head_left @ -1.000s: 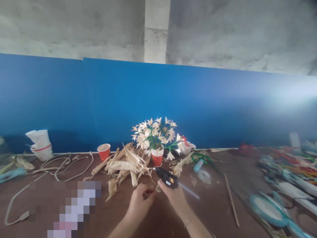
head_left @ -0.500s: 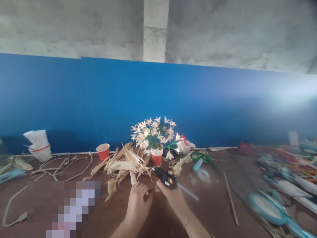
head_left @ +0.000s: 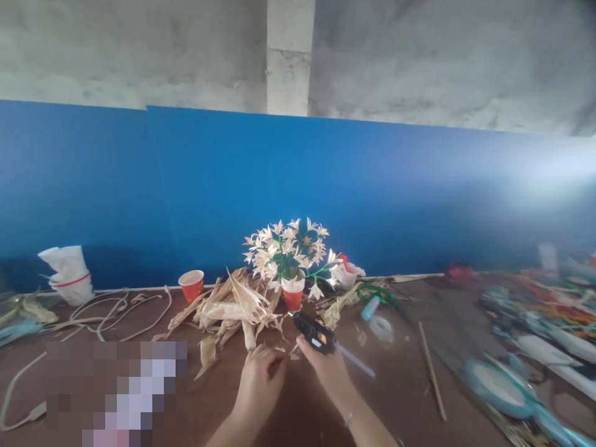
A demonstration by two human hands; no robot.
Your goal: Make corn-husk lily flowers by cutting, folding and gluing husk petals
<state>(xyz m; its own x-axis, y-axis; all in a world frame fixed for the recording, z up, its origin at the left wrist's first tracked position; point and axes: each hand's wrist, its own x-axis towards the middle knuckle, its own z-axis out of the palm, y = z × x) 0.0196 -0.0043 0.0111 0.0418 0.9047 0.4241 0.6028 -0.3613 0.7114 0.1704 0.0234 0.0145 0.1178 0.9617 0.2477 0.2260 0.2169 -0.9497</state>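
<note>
My right hand [head_left: 323,366] is wrapped round a black hot glue gun [head_left: 313,332], its nozzle pointing up and left and a clear glue stick [head_left: 356,361] sticking out of its back. Left of it, my left hand [head_left: 264,372] has thumb and fingers pinched together on something small that I cannot make out. Just beyond both hands lies a heap of dry corn husks [head_left: 233,310]. Behind the glue gun, a red and white paper cup [head_left: 293,297] holds a bunch of cream husk flowers [head_left: 284,248] on green stems.
Another red paper cup [head_left: 192,287] stands left of the husks, near a white cable [head_left: 105,326]. To the right lie a tape roll [head_left: 382,329], a thin stick [head_left: 432,372] and a blue tape roll [head_left: 500,390]. Colourful strips [head_left: 554,298] pile up at far right. A blue panel [head_left: 223,186] closes the back.
The view has shifted slightly, moving the background a little to the left. My left fingers look drawn closer together, while the glue gun stays in my right hand at nearly the same spot.
</note>
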